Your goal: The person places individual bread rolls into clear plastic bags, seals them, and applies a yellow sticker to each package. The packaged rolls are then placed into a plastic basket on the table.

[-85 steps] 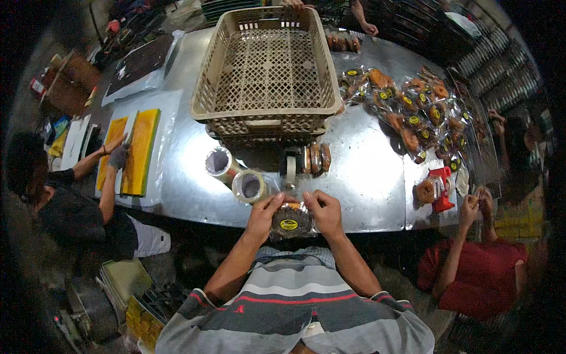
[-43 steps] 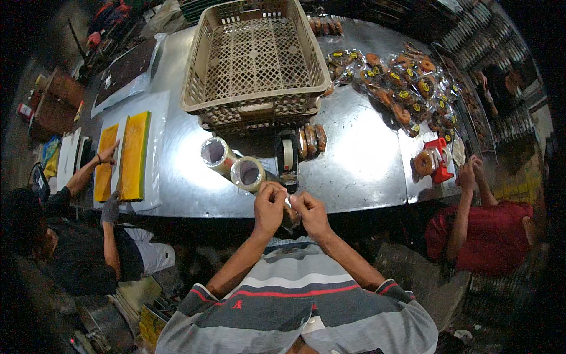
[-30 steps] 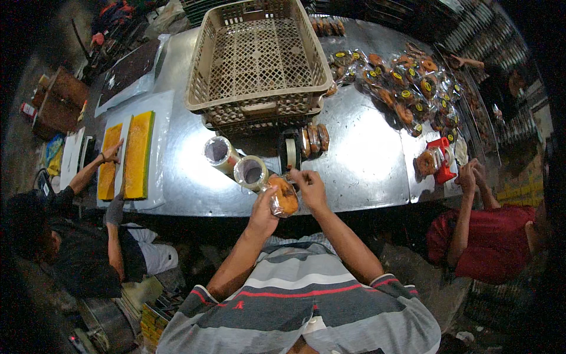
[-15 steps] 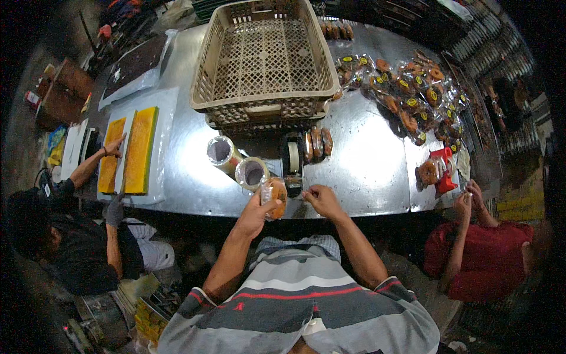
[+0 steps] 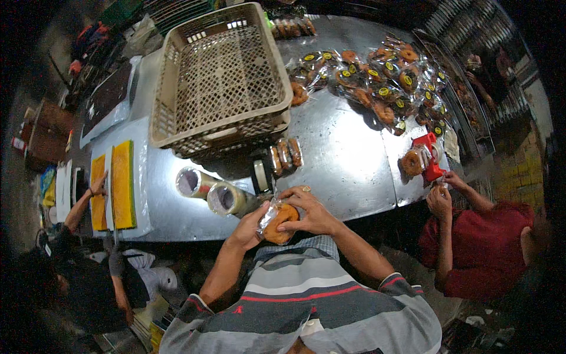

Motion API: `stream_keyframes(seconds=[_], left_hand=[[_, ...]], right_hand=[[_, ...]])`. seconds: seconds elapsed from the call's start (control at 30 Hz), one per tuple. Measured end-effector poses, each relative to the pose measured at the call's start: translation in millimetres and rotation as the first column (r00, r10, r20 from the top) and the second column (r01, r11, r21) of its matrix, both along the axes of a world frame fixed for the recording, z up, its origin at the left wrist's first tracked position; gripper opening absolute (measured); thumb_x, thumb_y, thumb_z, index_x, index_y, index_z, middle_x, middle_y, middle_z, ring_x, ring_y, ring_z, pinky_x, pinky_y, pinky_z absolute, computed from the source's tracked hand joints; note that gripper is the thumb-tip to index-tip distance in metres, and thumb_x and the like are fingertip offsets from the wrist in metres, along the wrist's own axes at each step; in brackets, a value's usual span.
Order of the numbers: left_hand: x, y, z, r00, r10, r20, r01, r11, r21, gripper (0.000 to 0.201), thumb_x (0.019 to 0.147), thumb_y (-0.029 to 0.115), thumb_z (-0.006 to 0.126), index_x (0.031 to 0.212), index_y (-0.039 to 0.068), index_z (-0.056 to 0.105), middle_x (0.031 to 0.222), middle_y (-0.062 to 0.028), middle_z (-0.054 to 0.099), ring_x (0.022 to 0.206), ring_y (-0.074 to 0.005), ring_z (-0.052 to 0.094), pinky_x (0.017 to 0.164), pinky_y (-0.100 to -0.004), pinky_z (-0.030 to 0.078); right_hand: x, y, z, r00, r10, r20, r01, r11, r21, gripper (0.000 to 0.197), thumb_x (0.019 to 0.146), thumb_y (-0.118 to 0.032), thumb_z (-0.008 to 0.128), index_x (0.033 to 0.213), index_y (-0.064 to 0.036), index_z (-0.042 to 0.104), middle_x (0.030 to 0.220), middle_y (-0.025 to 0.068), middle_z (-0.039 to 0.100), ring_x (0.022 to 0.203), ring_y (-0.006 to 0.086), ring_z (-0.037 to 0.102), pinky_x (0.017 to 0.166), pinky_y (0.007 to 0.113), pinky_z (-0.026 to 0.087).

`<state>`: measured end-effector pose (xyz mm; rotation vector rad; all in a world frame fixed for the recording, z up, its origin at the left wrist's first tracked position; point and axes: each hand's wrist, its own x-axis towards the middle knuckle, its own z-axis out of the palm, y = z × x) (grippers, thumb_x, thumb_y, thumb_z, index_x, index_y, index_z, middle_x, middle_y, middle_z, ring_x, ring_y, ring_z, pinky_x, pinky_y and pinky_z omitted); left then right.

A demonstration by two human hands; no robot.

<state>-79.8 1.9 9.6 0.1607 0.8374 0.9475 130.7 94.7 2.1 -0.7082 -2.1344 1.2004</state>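
Observation:
My left hand [image 5: 246, 229] is closed on the side of a doughnut [image 5: 275, 227] in a clear plastic bag, just off the table's front edge. My right hand [image 5: 313, 213] grips the same doughnut from the other side, its thumb lying across the front. Beyond my hands stands a black tape dispenser [image 5: 261, 176] with a pale roll. A short row of bagged doughnuts [image 5: 286, 156] lies beside it. Two large tape rolls [image 5: 229, 199] sit to the left of the dispenser.
A beige plastic crate [image 5: 219, 134] stands behind the tape rolls. Bagged doughnuts [image 5: 386, 82] are heaped at the back right. A co-worker at right has hands near a red tape dispenser [image 5: 435, 162]. Another at left works at a yellow cake slab [image 5: 122, 186].
My right hand has come from beside the black tape dispenser onto the bagged doughnut. The doughnut is lower and turned more face-up. The whole view has shifted, moving the table things leftward.

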Motion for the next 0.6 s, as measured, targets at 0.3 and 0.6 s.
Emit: stream_keyframes(seconds=[0.3,0.6], left_hand=[[47.1,145.4,10.1,0.706,0.23,-0.67,0.1,0.904,0.416,0.051,0.102,0.033,0.061,0.14,0.001,0.05,0.127,-0.0144,0.062,0.118,-0.0203,0.059,0.096,-0.0357,0.049],[81.2,461.6,-165.2,0.587,0.386,-0.711,-0.218,0.922,0.32,0.064,0.092,0.033,0.073,0.141,0.009,0.039,0.096,-0.0117,0.064,0.068,-0.0222,0.062,0.053,-0.0342,0.048]], right_hand=[[7.5,105.9,-73.8,0.789,-0.599,-0.14,0.615,0.762,0.203,0.049,0.094,-0.018,0.071,0.135,-0.0032,0.049,0.11,0.02,0.065,0.099,0.0393,0.065,0.088,0.046,0.051],[41.5,114.0,-65.2,0.925,-0.357,0.126,0.358,0.933,0.015,0.056,0.088,-0.026,0.078,0.133,-0.0024,0.056,0.124,0.019,0.062,0.112,0.0365,0.061,0.098,0.046,0.049]])
